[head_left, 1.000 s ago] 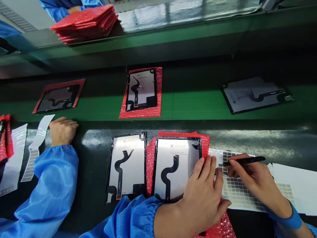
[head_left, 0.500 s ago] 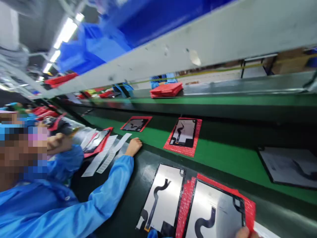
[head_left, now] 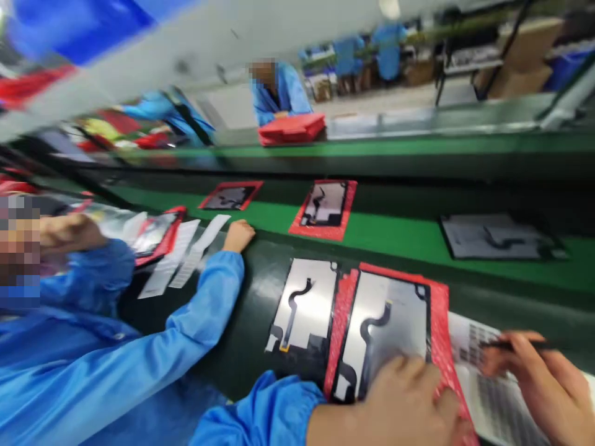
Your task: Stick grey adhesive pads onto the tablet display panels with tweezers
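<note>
My left hand lies over the lower right of a display panel with a curved black ribbon cable. Its fingers are smeared by motion, so its grip is unclear. Under that panel is a red bubble-wrap bag. My right hand pinches a thin dark tool, perhaps tweezers, its tip over a white sheet of printed labels. A second panel, also with a black ribbon cable, lies to the left of the first.
A co-worker's arm reaches in from the left, close to label strips and a panel on red wrap. Along the green conveyor belt lie several panels, one at right. A pale shelf beam crosses above.
The view has tilted down and turned right, so the scene sits higher. Both my hands, the dark tool and the label sheet now show; before, only fingertips at the panel's edge and a bit of sleeve did.
</note>
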A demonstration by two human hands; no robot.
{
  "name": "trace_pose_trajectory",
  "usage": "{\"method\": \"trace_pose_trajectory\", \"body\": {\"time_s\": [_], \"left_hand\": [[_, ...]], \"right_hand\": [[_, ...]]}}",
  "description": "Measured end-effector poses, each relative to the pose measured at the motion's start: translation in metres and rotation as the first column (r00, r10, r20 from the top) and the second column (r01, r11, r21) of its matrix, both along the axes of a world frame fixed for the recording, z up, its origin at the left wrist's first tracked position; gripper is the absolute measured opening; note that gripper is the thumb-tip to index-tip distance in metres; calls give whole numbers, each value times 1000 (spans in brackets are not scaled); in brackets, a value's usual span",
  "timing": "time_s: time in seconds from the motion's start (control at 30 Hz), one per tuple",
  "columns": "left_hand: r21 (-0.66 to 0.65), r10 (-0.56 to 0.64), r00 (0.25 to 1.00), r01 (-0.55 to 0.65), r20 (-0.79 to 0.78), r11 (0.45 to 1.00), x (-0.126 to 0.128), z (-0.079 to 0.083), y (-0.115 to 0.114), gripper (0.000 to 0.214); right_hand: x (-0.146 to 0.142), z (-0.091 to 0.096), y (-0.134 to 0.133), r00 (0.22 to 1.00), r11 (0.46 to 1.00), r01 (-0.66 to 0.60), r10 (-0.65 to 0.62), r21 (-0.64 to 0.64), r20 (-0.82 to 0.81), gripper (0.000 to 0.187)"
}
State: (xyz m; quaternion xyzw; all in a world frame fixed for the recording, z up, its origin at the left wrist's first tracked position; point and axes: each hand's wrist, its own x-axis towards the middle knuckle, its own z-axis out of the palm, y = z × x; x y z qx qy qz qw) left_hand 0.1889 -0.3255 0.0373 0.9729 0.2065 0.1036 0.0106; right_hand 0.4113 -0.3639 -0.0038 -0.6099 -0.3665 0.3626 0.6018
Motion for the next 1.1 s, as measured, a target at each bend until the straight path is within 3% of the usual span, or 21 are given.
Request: {"method": "trace_pose_trajectory", "body": {"time_s": [0.13, 0.27, 0.67, 1.1], "left_hand": [[-249, 28, 995, -50, -95, 967, -31, 20, 3, 19], [-322, 80, 981, -135, -178, 937, -31, 18, 6, 41], [-258, 80, 988, -111, -129, 960, -25, 12, 21, 74], [-289, -6, 982, -49, -186, 956, -21, 10, 31, 84]], "right_hand": [[-23, 9, -1, 993, 999, -10, 5, -37, -118, 36], [-36, 16, 8, 983, 997, -60, 48, -58, -179, 38], [-44, 22, 28, 958, 969, -182, 136, -167, -252, 40], [-42, 24, 32, 952, 962, -193, 135, -195, -275, 34]]}}
